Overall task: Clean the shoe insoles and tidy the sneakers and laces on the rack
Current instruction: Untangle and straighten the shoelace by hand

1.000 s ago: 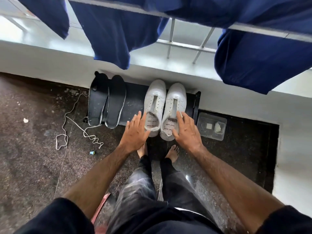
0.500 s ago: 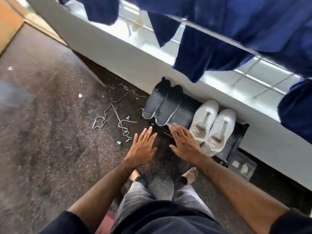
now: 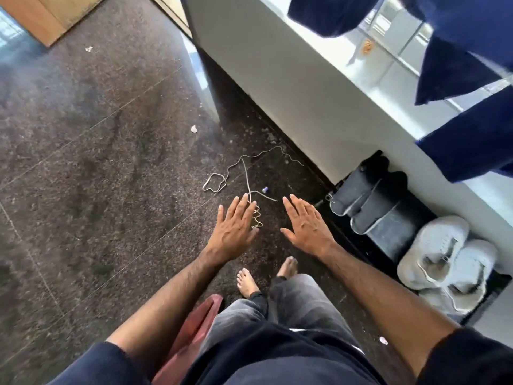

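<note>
White lace lies tangled, seemingly beneath left hand.

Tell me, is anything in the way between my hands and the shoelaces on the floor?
Nothing visible is. The laces lie loose on bare floor; the left hand is open right over their tangled end, and the right hand is open beside them. A small blue bit lies nearby, off to the side.
</note>
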Demonstrator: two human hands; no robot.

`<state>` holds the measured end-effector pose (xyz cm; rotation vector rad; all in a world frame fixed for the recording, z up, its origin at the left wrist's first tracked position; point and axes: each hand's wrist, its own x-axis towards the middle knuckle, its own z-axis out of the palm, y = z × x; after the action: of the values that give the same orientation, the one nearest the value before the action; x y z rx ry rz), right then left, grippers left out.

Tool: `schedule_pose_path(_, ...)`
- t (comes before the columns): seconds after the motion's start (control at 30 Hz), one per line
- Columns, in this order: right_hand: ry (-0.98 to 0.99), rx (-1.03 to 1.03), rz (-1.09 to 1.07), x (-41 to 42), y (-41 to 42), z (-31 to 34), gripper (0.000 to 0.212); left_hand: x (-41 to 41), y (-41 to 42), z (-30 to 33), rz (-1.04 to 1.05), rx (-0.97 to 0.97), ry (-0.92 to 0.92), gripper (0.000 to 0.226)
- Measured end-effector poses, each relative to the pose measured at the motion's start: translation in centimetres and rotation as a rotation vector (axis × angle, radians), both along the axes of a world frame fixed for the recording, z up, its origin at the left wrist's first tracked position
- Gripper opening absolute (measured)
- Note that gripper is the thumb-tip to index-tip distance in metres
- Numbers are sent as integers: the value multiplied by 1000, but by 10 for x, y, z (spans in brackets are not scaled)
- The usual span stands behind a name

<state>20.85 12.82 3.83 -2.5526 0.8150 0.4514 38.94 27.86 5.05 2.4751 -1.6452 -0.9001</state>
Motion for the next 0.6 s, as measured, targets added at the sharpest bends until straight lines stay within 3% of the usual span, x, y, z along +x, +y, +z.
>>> schedule_pose_path(0.37,101,135,-148,106,-56,-100,80,112,-43,-72,73,111,26,70)
schedule_pose_path(0.6,193,170,-295,134,-103,-250,70,148,-93,-212,28,179,85,66)
